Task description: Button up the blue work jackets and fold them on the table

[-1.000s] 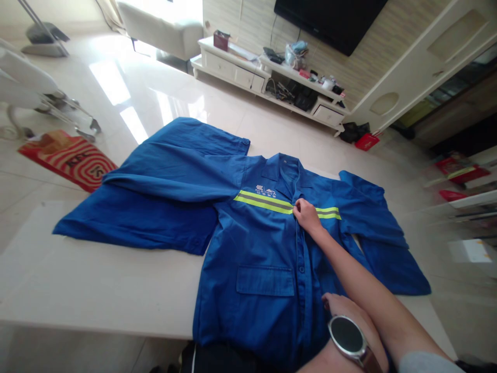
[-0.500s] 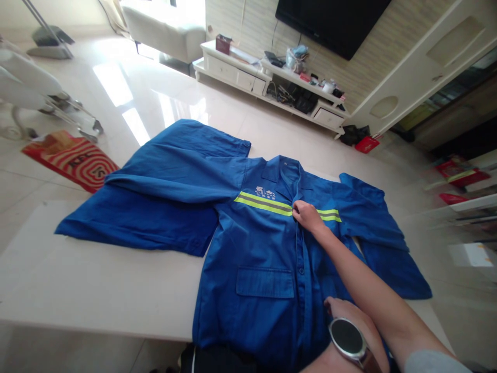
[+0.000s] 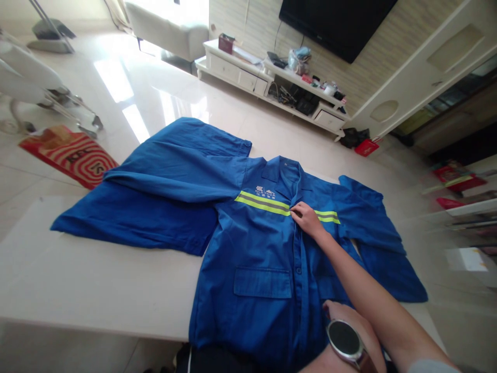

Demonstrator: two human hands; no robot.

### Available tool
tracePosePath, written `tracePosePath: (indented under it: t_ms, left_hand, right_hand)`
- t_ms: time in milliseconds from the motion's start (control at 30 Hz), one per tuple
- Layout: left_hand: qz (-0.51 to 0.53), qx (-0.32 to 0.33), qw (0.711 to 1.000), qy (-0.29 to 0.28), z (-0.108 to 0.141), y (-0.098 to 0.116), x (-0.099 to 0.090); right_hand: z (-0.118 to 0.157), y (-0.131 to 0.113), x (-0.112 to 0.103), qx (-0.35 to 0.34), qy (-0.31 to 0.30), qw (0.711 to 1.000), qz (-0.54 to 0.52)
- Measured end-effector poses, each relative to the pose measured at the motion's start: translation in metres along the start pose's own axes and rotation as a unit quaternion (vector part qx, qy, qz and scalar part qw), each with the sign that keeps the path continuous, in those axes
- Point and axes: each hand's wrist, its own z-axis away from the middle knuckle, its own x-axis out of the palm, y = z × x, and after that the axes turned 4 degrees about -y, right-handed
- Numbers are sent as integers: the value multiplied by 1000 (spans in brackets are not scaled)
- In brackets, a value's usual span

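Observation:
A blue work jacket (image 3: pixel 240 243) lies front up with its sleeves spread. A yellow-and-grey reflective stripe (image 3: pixel 264 203) crosses its chest below a white printed logo. My right hand (image 3: pixel 306 217) pinches the jacket's front edge at the stripe, thumb and fingers closed on the cloth. Lower down, my left hand (image 3: pixel 349 315) rests on the jacket's lower front, a watch (image 3: pixel 345 338) on its wrist; most of its fingers are hidden. A button shows on the front strip between the hands. Darker blue folded cloth (image 3: pixel 155 217) lies under the left-side sleeve.
The pale table (image 3: pixel 97 290) carries the clothes. A red paper bag (image 3: pixel 72 155) stands past its left side. Across the shiny floor are a white TV cabinet (image 3: pixel 240 77) with clutter, a wall-mounted television (image 3: pixel 334 26) and a sofa (image 3: pixel 166 31). Shelves stand at right.
My right hand keeps its pinch on the jacket's front edge and has shifted very slightly. My left hand stays about where it was. The view has tilted a little.

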Motion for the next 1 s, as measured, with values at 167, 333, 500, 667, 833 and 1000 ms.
tracePosePath:
  t_ms: [167, 333, 500, 667, 833, 1000]
  left_hand:
    - [22, -7, 999, -42, -5, 2, -1]
    - [38, -16, 997, -66, -5, 1, -1]
    - [49, -22, 996, -76, -2, 1, -1]
    - [50, -29, 996, -73, -3, 2, -2]
    - [53, -32, 996, -59, -2, 0, -2]
    - [58, -37, 997, -31, 0, -2, 0]
  right_hand:
    - [4, 16, -5, 39, 27, 996, -71]
    - [-5, 12, 1, 55, 32, 998, 6]
    - [-13, 1, -4, 29, -16, 992, 121]
    - [-22, -4, -7, 34, -50, 990, 126]
    - [-23, -3, -1, 39, 44, 998, 24]
    - [-13, -6, 1, 152, 159, 964, -153]
